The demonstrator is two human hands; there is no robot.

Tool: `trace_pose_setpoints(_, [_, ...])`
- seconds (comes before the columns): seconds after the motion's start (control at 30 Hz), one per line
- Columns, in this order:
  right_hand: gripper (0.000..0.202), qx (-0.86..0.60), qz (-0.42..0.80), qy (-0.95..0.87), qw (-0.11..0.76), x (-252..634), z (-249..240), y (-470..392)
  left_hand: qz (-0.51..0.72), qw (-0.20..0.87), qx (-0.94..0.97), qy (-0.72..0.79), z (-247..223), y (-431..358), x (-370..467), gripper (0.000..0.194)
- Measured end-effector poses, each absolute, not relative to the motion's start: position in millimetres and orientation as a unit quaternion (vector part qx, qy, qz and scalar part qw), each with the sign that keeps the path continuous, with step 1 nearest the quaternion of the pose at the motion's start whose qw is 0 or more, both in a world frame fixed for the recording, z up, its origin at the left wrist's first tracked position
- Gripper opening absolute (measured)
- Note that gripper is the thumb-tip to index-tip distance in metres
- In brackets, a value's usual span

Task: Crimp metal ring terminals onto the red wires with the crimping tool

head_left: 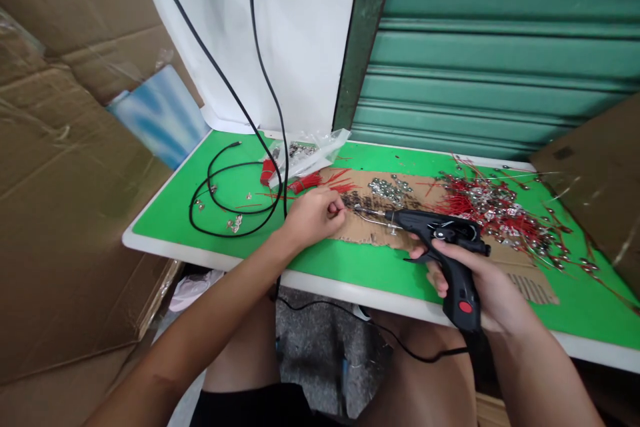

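While the right hand [493,290] grips a black plastic pistol-shaped tool [425,221] above the green worktop [320,267], its long axis points left, metal tip [380,213] near the left hand [316,215], pinched closed, any contents unclear.

The white-edged green table [320,265] is overlaid by a brown cardboard sheet [367,232] (visibly ragged-edged), a looped black cable [233,236] and small silver metal pieces [236,223].

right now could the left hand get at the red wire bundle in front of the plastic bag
Probably yes: the red wire bundle lies just beyond the left hand, with nothing seen between. The hand is pinched closed, though; whether it holds something is unclear.
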State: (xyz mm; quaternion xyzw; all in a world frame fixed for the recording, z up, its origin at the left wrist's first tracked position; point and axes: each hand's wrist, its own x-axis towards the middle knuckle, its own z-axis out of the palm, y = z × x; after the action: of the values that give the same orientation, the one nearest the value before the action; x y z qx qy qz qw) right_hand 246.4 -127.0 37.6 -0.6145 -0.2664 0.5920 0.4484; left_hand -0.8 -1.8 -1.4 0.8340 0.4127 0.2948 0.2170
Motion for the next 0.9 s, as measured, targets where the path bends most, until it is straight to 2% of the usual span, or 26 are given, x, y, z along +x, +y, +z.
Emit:
trace_pose_setpoints(0.6, [0.039,-0.612,0.579,-0.260,0.472,240.7,41.0,-124.8,0.295,0.220,0.827,0.425,-0.3,-3.9,0.3,0.007])
trace_pose_setpoints(0.9, [0.039,-0.647,0.585,-0.248,0.422,243.2,42.9,-126.9,0.287,0.216,0.824,0.438,0.4,-4.2,1.8,0.006])
